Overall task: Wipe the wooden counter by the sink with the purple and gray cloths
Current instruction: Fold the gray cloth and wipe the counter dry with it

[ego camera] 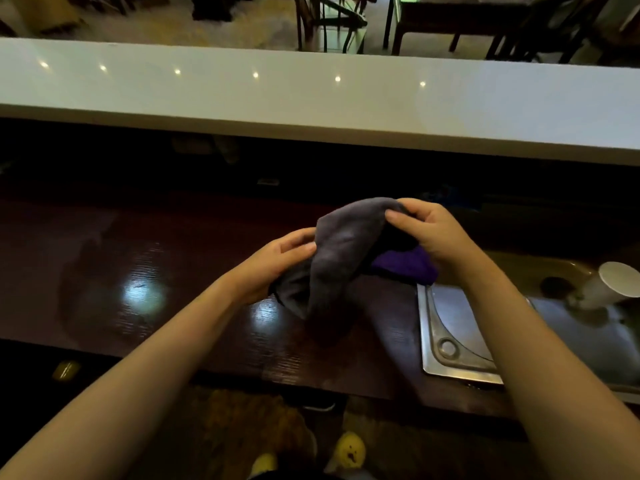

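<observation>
A gray cloth (332,258) hangs between both hands above the dark wooden counter (173,271). My left hand (273,265) grips its lower left part. My right hand (429,230) pinches its upper edge. A purple cloth (405,266) lies bunched on the counter just behind the gray one, under my right wrist, next to the sink's left rim. The counter surface shines with light reflections.
A steel sink (450,341) sits at the right, with a white cup (609,284) lying in its basin. A raised white bar top (311,95) runs along the back. Chairs and tables stand beyond it. Yellow slippers (349,452) show on the floor below.
</observation>
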The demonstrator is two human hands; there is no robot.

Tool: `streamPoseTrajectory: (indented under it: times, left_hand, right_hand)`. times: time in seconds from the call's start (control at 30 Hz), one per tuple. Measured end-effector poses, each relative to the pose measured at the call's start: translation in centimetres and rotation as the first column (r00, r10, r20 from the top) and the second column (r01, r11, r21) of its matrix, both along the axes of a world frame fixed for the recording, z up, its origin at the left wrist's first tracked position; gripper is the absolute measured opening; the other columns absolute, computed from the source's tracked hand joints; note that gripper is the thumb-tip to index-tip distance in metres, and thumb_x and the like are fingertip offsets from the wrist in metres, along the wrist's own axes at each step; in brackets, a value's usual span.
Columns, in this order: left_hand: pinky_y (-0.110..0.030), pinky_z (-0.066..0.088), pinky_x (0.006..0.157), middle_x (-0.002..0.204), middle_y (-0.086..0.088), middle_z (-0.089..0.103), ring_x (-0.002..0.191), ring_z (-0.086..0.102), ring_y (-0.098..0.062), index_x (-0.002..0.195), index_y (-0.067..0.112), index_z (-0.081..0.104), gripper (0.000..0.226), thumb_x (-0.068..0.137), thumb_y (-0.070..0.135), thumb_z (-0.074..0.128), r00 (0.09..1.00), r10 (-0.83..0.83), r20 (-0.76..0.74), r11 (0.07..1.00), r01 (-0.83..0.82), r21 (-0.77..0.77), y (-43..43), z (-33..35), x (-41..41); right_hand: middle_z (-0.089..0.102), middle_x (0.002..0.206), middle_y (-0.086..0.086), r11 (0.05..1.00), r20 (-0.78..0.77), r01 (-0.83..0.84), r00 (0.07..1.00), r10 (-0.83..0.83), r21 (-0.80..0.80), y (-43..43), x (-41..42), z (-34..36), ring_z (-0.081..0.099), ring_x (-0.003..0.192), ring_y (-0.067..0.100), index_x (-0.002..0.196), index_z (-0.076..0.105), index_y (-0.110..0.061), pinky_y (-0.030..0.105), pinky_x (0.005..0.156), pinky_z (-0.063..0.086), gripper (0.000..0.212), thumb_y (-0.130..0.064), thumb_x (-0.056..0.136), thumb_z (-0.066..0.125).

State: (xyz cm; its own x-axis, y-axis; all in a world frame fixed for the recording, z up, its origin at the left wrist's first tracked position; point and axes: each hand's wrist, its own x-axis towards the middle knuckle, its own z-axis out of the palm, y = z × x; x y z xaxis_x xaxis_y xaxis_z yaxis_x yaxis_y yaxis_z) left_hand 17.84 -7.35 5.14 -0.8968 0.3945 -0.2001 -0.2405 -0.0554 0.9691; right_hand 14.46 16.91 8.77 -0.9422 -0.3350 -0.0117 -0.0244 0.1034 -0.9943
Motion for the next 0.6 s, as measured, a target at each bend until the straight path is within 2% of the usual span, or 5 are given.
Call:
streamPoseTrajectory:
  times: [0.17, 0.3, 0.43, 0.53, 0.6]
  left_hand:
    - [-0.032, 0.046, 0.095, 0.119, -0.004, 0.064, 0.113, 0.059, -0.017, 0.117, 0.033, 0.059, 0.034, 0.083, 0.032, 0.061, 0.994, -0.091, -0.06, 0.975, 0.076, -0.21, -3.8, -1.0, 0.3]
    - [-0.03, 0.04, 0.102, 0.125, -0.002, 0.06, 0.119, 0.054, -0.014, 0.117, 0.029, 0.058, 0.034, 0.085, 0.038, 0.051, 0.995, -0.039, -0.093, 0.996, 0.031, -0.085, -4.3, 0.0, -0.5]
    - [-0.022, 0.053, 0.068, 0.116, -0.003, 0.061, 0.091, 0.065, -0.009, 0.139, 0.024, 0.029, 0.065, 0.083, 0.017, 0.063, 0.997, -0.037, -0.07, 0.996, 0.031, -0.085, -3.0, 1.3, -2.8]
    - [-0.02, 0.054, 0.074, 0.107, -0.003, 0.065, 0.088, 0.064, -0.008, 0.133, 0.008, 0.043, 0.053, 0.083, 0.004, 0.061, 0.996, 0.002, -0.095, 0.996, -0.01, -0.083, -2.4, 2.5, -5.2]
    - [-0.025, 0.052, 0.082, 0.098, -0.005, 0.066, 0.086, 0.064, -0.011, 0.115, 0.005, 0.058, 0.033, 0.082, 0.002, 0.061, 0.986, 0.0, -0.166, 0.997, -0.013, -0.079, -2.1, 3.7, -6.1]
  right_hand:
    - [0.065, 0.102, 0.01, 0.988, -0.106, 0.047, 0.994, -0.032, 0.145, -3.7, 0.7, 0.9, 0.061, 0.098, 0.017, 0.111, 0.061, -0.005, 0.033, 0.091, 0.047, 0.021, -0.01, 0.094, 0.05]
    - [0.064, 0.098, 0.004, 0.984, -0.103, -0.013, 0.994, 0.032, 0.18, -6.7, 1.4, 1.6, 0.059, 0.095, 0.013, 0.11, 0.061, -0.008, 0.031, 0.089, 0.047, 0.02, -0.009, 0.092, 0.052]
    - [0.062, 0.102, 0.008, 0.976, -0.108, -0.004, 0.994, 0.029, 0.217, -7.2, 0.8, 3.0, 0.058, 0.1, 0.018, 0.114, 0.059, -0.004, 0.035, 0.093, 0.045, 0.025, -0.001, 0.089, 0.054]
    - [0.062, 0.112, 0.012, 0.961, -0.118, 0.052, 0.993, -0.021, 0.272, -6.0, 0.1, 4.6, 0.058, 0.106, 0.02, 0.118, 0.057, -0.005, 0.033, 0.097, 0.045, 0.037, 0.007, 0.083, 0.057]
    - [0.063, 0.113, 0.011, 0.92, -0.179, 0.14, 0.981, -0.078, 0.367, -5.3, -0.1, 5.6, 0.059, 0.1, 0.013, 0.12, 0.058, -0.008, 0.017, 0.09, 0.047, 0.042, 0.008, 0.081, 0.058]
